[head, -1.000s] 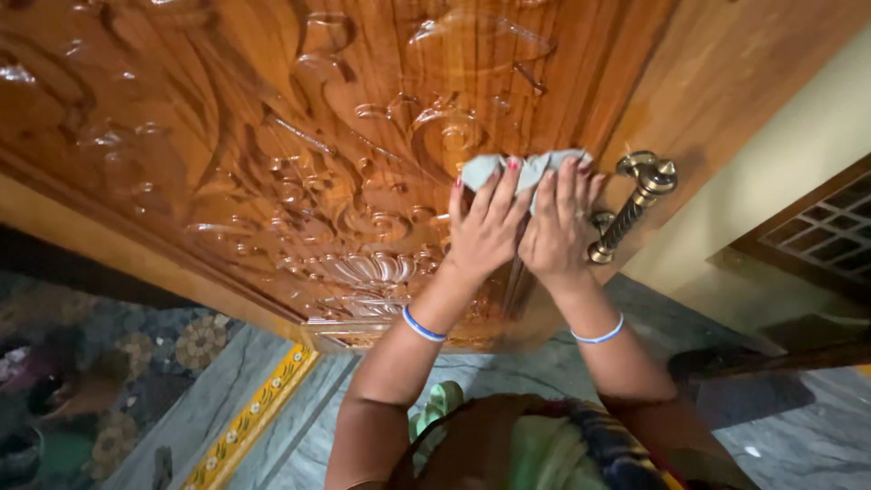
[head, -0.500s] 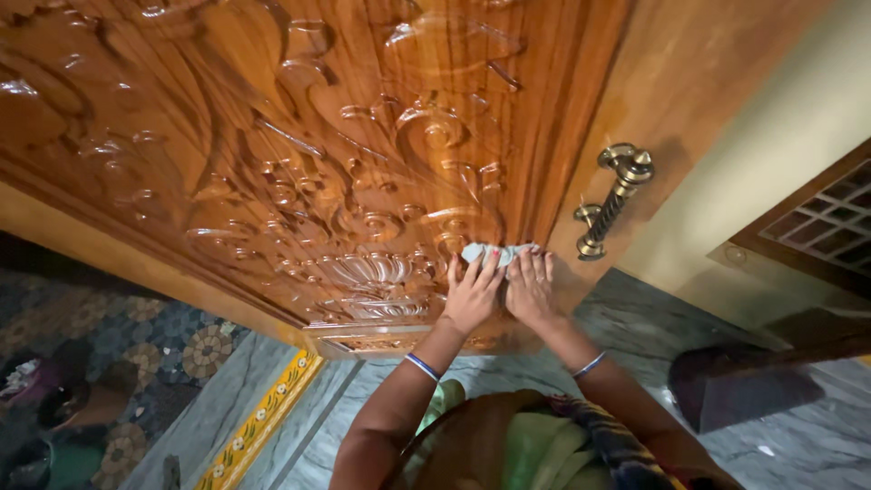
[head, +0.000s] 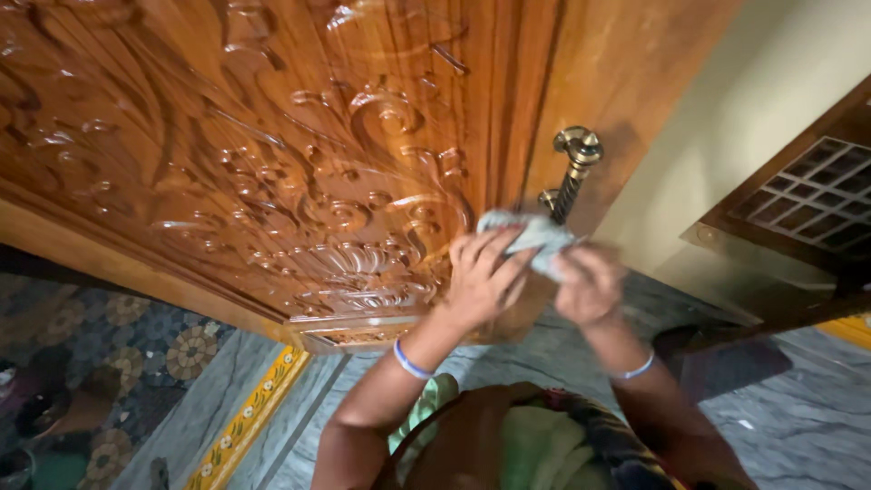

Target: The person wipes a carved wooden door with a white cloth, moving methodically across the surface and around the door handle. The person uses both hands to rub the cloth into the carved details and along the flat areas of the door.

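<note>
Cloth [head: 531, 234] pinched between left hand [head: 481, 277] and right hand [head: 590, 286], both closed on it; could snag on twisted brass handle [head: 570, 177] of carved door [head: 272, 163].

A blue bangle circles each wrist above green, brown and striped clothing.

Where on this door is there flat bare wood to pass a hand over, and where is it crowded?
Free: the plain plank between the carved panel and the cream wall, above the brass handle. Crowded: the carved scrolls, and below the handle, where left hand and right hand bunch the grey cloth.
</note>
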